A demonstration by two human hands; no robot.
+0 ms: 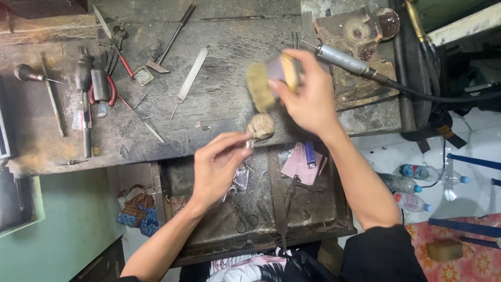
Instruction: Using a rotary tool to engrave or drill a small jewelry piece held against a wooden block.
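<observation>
Over the worktop (219, 104) edge, my left hand (219, 167) pinches a small metal piece (249, 142) against the worn peg (260, 126). Just above it, my right hand (308, 96) is closed round a brush (263, 83), bristles facing left, handle crosswise, nearer the peg.

Both forearms are bare from wrist to elbow, with no watch, bracelet or glove on either. The left hand (216, 164) shows no ring on the fingers (229, 141) that face the camera; the right hand (308, 96) is likewise bare. Above the right elbow a black sleeve (383, 253) begins, loose and plain. At the lower edge, between the arms, a pale pink and white printed garment (250, 269) shows, possibly a shirt front.
</observation>
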